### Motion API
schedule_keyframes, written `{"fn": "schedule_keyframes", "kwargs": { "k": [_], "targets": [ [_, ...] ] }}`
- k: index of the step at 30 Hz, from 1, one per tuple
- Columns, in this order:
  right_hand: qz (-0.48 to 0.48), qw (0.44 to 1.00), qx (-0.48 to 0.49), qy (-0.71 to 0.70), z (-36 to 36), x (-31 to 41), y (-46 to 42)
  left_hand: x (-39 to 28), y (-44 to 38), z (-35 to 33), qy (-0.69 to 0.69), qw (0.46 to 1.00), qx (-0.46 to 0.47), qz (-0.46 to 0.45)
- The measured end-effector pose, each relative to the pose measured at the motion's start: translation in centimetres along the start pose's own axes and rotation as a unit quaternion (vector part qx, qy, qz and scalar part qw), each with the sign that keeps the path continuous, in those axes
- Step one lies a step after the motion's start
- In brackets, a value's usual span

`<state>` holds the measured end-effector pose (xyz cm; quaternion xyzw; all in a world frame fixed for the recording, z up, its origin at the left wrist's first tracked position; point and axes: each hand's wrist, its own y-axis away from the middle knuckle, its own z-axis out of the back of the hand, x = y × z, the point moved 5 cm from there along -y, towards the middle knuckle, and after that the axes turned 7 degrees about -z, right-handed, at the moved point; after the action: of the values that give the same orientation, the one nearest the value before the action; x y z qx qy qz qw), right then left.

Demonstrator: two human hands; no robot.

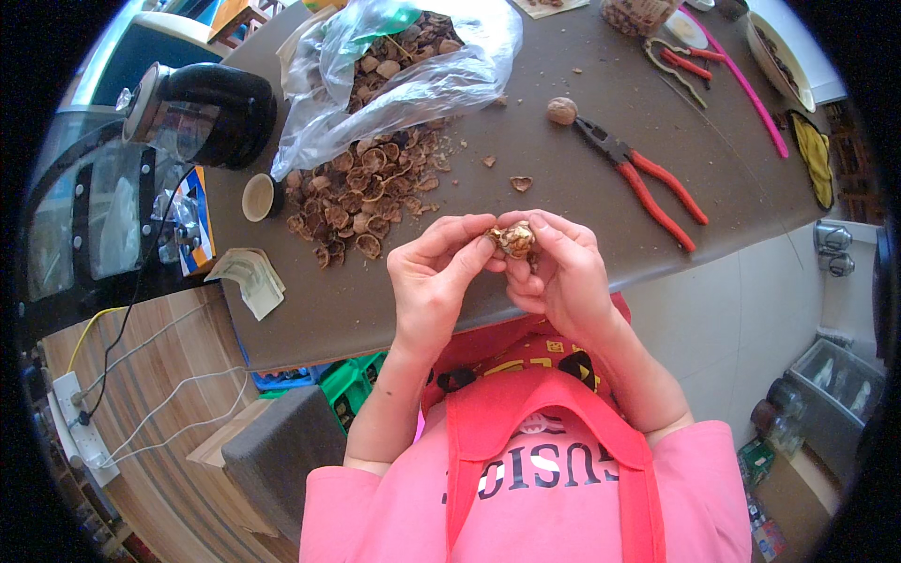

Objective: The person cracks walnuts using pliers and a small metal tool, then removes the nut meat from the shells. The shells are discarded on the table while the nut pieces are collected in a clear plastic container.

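A walnut kernel (516,239) with bits of brown shell or skin is held between my two hands, above the near edge of the brown table. The thumb and fingertips of my left hand (447,264) pinch its left side, and my right hand (563,264) grips it from the right. To the left lies a heap of empty walnut shells (366,183), partly under an open plastic bag (436,91) that holds more shells. Beyond my right hand, red-handled pliers (633,169) lie with their jaws touching a whole walnut (562,110). A shell piece (521,184) lies just beyond my hands.
On the left stand a dark glass pot (204,112), a small cup (260,198) and folded paper (248,280) at the table's edge. Far right are a smaller red-handled tool (686,62), a pink strip (746,91), a bowl (778,63) and a tub of kernels (637,15).
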<state>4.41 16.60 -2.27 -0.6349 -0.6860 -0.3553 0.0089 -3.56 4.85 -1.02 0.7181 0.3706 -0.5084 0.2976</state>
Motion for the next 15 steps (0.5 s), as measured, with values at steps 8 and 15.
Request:
{"fn": "schedule_keyframes", "kwargs": {
  "k": [8, 15],
  "targets": [
    [-0.012, 1.0, 0.007, -0.015, -0.2, 0.0, -0.3, 0.0, -0.4, 0.3, 0.027, 1.0, -0.003, 0.004],
    [-0.01, 0.996, -0.008, 0.088, -0.3, 0.7, -0.7, -0.8, -0.7, -0.1, -0.07, 0.997, 0.025, -0.028]
  ]
}}
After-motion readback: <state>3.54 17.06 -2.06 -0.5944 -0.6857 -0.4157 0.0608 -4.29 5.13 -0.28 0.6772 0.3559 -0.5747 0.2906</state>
